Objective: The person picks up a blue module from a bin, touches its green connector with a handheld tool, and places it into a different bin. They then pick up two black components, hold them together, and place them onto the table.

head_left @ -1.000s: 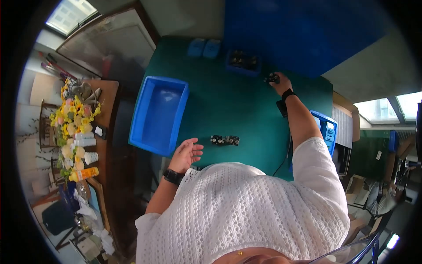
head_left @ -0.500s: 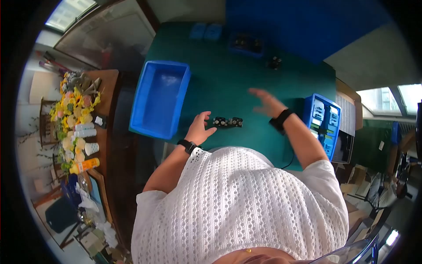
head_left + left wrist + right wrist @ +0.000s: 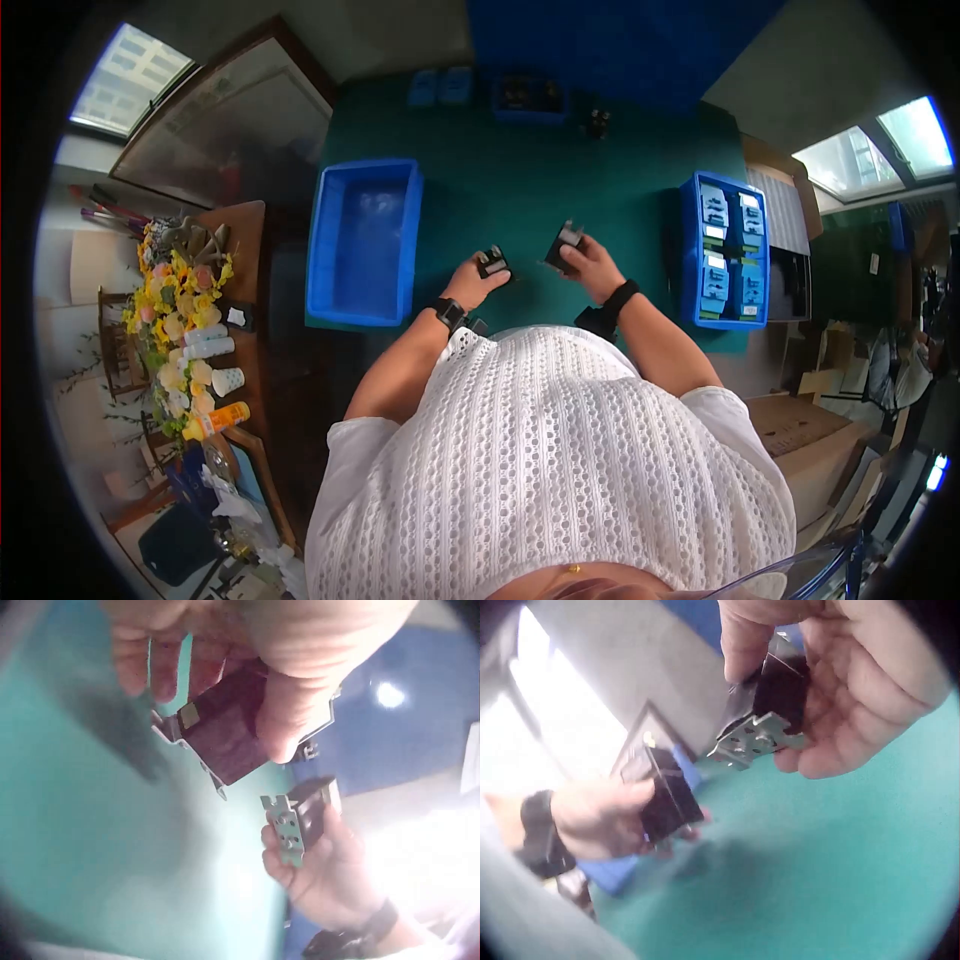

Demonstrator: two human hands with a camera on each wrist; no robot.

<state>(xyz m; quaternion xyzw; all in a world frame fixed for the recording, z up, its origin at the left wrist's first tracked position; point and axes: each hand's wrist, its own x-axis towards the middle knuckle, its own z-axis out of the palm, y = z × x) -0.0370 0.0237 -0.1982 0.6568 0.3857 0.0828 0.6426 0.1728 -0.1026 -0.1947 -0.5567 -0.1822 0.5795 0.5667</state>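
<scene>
Both hands are above the green table (image 3: pixel 500 190), close to the body. My left hand (image 3: pixel 466 285) grips a black block with a bent metal bracket (image 3: pixel 495 265); in the left wrist view the thumb presses its dark side face. A similar black block with a metal plate (image 3: pixel 563 250) is pinched in my right hand (image 3: pixel 597 272), a short gap to the right. The right wrist view shows the holes and studs on the plate of the right block (image 3: pixel 761 739), thumb on one side and fingers on the other.
At the left stands a large blue bin (image 3: pixel 318 245). A blue tray (image 3: pixel 688 255) at the right holds several light-blue boxes. Along the far edge are a small blue bin (image 3: pixel 530 118) with dark parts, two light-blue boxes (image 3: pixel 455 86) and a dark part (image 3: pixel 597 124).
The right hand let go of a dark part at the far side and came back toward the body. Both blocks that lay on the table are now held, one in each hand.
</scene>
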